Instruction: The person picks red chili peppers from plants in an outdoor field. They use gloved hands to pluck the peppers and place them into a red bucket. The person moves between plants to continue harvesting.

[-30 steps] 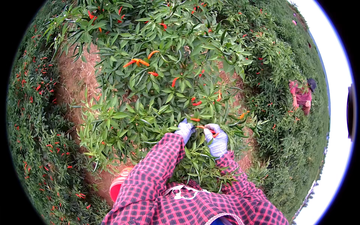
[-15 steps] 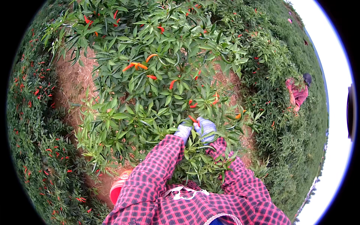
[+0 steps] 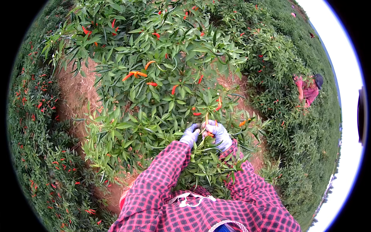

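Note:
My right hand, in a pale lavender glove, is closed on a few orange-red chili peppers, which stick out between thumb and fingers. Close beside it, my left hand in the same kind of glove has its fingers pinched together among the leaves. What lies between those fingertips is too small to make out. Both hands are over a leafy chili plant. Just beyond them hangs a curved red chili, and a small red chili shows among the leaves.
More ripe chilies and long green ones hang farther up the plants. Straw-strewn soil runs along the left side. A red bucket is mostly hidden behind my left sleeve. Far right, a person in a dark cap bends over another row.
My right hand has turned and shifted slightly right, and the chilies in it show more plainly. My left hand stays nearly in place. My left sleeve covers more of the bucket.

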Available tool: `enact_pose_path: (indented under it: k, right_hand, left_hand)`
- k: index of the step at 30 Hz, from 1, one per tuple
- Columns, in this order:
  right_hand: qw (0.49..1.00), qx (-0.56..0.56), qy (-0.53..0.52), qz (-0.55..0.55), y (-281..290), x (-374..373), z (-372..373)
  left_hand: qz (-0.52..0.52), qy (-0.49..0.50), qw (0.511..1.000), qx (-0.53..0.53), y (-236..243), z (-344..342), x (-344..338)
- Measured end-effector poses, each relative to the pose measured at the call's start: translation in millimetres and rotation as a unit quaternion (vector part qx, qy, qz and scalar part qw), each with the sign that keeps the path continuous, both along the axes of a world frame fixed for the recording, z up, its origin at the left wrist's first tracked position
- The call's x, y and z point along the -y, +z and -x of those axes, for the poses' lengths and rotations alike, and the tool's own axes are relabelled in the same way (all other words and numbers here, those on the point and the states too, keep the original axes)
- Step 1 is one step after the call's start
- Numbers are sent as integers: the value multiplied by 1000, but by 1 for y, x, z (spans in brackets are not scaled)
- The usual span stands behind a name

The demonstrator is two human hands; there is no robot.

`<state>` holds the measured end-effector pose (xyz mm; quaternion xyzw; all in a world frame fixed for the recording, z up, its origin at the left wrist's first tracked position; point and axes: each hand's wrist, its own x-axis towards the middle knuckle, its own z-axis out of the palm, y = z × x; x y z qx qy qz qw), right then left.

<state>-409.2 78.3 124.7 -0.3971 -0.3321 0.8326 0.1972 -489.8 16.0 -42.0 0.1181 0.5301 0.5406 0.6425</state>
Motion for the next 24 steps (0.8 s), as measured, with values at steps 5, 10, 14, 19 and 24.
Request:
enact_pose_path:
  k: [5,10,14,19,24]
  right_hand:
    - [999,20,-10,-26,55,3,-2]
    - [981,113,67,-140,78,9,5]
    - [978,111,89,-155,107,18,12]
    - [963,109,87,-230,128,16,32]
    - [954,-188,235,18,147,17,46]
  left_hand:
    - [-82,71,955,-275,115,34,7]
    - [-129,-23,990,-44,192,56,24]
    - [-63,-43,977,-198,222,68,35]
    - [-109,-34,940,-321,266,84,48]
    - [-233,-63,969,-56,297,113,89]
